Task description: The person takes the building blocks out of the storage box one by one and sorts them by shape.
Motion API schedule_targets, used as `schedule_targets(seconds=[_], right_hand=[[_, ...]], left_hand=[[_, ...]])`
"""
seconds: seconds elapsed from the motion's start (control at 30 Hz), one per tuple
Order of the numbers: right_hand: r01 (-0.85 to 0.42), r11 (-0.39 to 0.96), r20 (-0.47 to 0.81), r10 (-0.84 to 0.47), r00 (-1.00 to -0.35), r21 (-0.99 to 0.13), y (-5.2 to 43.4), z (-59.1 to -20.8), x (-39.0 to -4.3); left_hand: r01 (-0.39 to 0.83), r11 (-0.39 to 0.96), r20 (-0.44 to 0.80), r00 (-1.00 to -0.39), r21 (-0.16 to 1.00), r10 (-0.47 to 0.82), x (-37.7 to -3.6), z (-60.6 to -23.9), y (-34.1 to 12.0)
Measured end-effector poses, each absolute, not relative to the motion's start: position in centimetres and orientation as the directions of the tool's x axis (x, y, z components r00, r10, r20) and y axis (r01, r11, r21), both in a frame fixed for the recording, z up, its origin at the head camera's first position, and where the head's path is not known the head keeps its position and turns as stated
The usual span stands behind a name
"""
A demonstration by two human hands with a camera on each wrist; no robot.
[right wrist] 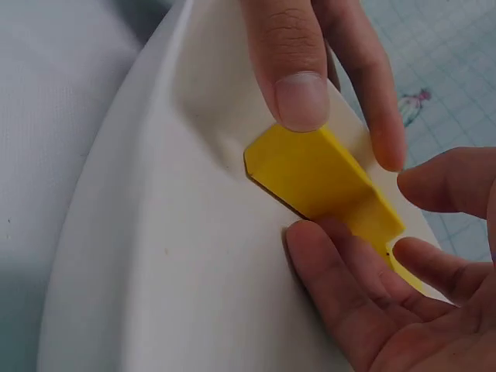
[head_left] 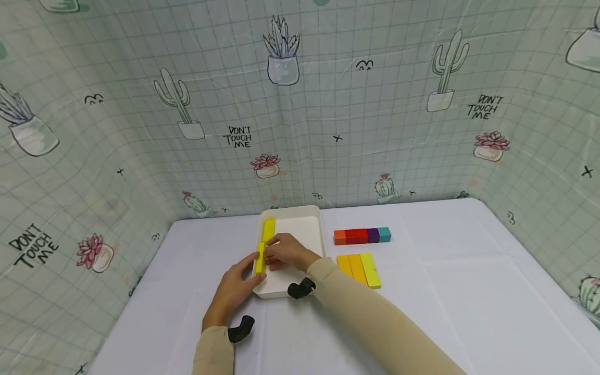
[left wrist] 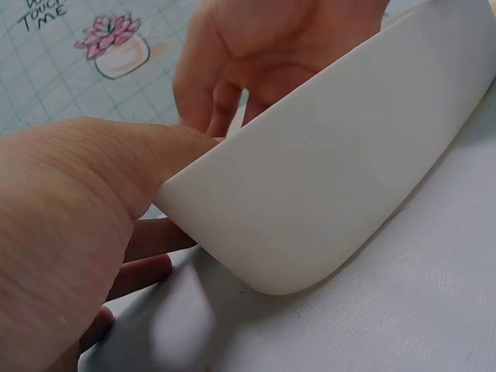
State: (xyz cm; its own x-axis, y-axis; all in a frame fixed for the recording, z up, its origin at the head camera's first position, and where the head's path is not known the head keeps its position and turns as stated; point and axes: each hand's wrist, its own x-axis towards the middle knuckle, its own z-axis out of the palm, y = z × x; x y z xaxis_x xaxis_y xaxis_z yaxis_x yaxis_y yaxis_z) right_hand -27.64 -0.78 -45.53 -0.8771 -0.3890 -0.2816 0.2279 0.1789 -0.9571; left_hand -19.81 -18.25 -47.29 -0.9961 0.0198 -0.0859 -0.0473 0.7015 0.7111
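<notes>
A yellow block [head_left: 260, 260] lies lengthwise along the left wall inside a white tray [head_left: 292, 289]. Another yellow block [head_left: 269, 229] continues the row towards the tray's far left corner. My left hand [head_left: 234, 286] reaches across the left rim, its thumb [right wrist: 302, 97] touching the near end of the first block. Its other fingers spread along the outside of the tray wall. From inside the tray my right hand [head_left: 288, 251] holds this block at its far part, fingers bent around it. One right fingertip [right wrist: 314, 244] meets the block's inner side.
Right of the tray, a row of orange, red, purple and teal blocks [head_left: 361, 236] lies on the white table [head_left: 436, 291]. Nearer, orange and yellow-green blocks [head_left: 370, 271] lie side by side, partly behind the right sleeve [head_left: 375, 323]. A patterned cloth [head_left: 300, 114] rises behind the table.
</notes>
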Motion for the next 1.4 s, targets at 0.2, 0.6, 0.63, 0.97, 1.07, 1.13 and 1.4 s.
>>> schedule_targets(seconds=[0.2,0.6,0.63,0.97,1.07,1.13,1.4], right_hand=[[0.173,0.289,-0.279,-0.382,-0.881,-0.942,-1.1,-45.2,-27.7],[0.117,0.407,-0.288,-0.391,-0.874,-0.906,-1.1,-44.8,-28.0],[0.117,0.42,-0.295,-0.387,-0.874,-0.9,-1.1,-44.7,-28.0],[0.136,0.407,-0.316,-0.418,-0.852,-0.903,-0.7,-44.5,-28.3],[0.129,0.392,-0.312,-0.448,-0.838,-0.911,-0.4,-44.5,-28.4],[0.122,0.395,-0.312,-0.46,-0.831,-0.91,-0.4,-44.6,-28.5],[0.119,0.46,-0.332,-0.414,-0.848,-0.88,-0.8,-44.3,-28.2]], left_hand=[[-0.049,0.689,-0.084,-0.996,0.723,0.018,-19.9,-47.2,-18.2],[-0.052,0.684,-0.084,-0.996,0.727,0.014,-20.0,-47.2,-18.2],[-0.055,0.681,-0.088,-0.996,0.73,0.013,-20.0,-47.2,-18.2],[-0.045,0.684,-0.081,-0.996,0.728,0.021,-20.0,-47.3,-18.0],[-0.044,0.685,-0.079,-0.997,0.728,0.02,-19.9,-47.1,-18.1],[-0.053,0.687,-0.087,-0.996,0.725,0.015,-19.9,-47.1,-18.1],[-0.056,0.701,-0.085,-0.996,0.711,0.007,-19.7,-47.2,-18.2]])
